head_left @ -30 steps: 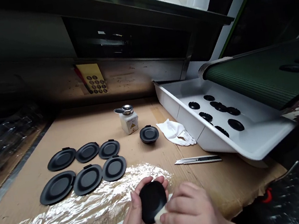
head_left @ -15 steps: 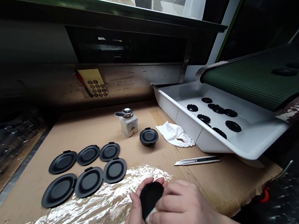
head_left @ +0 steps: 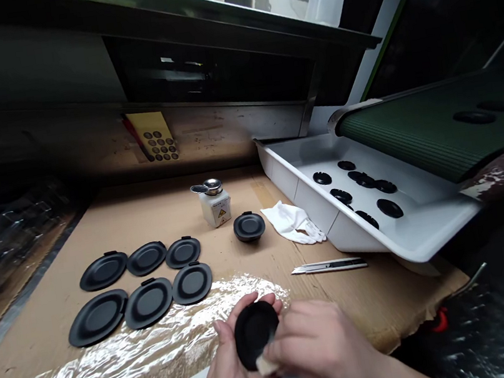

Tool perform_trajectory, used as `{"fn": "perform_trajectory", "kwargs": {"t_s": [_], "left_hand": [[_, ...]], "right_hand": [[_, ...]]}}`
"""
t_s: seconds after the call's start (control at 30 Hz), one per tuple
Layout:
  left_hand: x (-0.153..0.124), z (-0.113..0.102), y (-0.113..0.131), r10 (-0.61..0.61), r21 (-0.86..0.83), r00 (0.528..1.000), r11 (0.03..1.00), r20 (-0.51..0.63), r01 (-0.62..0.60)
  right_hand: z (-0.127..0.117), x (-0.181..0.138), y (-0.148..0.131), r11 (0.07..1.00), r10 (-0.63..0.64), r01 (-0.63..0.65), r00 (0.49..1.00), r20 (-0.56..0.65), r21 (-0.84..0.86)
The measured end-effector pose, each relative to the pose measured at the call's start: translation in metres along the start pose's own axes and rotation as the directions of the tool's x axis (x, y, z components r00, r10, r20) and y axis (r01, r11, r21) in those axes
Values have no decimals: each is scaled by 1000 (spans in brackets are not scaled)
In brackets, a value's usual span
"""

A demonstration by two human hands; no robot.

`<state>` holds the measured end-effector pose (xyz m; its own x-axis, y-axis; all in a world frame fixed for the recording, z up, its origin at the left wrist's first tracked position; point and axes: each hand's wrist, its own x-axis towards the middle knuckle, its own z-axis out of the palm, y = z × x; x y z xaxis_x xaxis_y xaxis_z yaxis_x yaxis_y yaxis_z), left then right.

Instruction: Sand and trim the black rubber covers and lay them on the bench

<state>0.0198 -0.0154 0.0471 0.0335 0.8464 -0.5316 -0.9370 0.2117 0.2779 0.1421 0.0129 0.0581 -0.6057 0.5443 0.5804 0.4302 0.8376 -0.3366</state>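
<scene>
Cardboard-covered bench (head_left: 368, 304) runs beneath the grip, with a white plastic tray (head_left: 359, 239) beyond and to its right. Six black discs (head_left: 148, 303) lie flat to the left, and a utility knife (head_left: 328, 266) lies ahead, with open cardboard between it and the right hand. Left hand (head_left: 226, 376) cradles a black round cap (head_left: 253, 334), now turned flatter toward view. Right hand (head_left: 325, 345) pinches a white cloth (head_left: 265, 365) against the cap's lower edge.

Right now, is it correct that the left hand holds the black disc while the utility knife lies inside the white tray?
Not quite: the head view shows the utility knife lying on the cardboard, in front of the white tray, not inside it. The left hand does hold the black disc.
</scene>
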Motion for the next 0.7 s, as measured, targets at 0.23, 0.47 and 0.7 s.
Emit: {"fn": "perform_trajectory", "kwargs": {"t_s": [0.23, 0.47, 0.7], "left_hand": [[0, 2, -1, 71, 44, 997, 996, 38, -72], [-3, 5, -3, 81, 139, 995, 986, 63, -89], [1, 2, -4, 82, 130, 992, 987, 100, -95]], "right_hand": [[15, 6, -8, 976, 219, -215, 966, -139, 42], [9, -4, -14, 993, 57, -60, 998, -35, -101], [-16, 5, 8, 921, -94, 126, 990, 103, -369]]}}
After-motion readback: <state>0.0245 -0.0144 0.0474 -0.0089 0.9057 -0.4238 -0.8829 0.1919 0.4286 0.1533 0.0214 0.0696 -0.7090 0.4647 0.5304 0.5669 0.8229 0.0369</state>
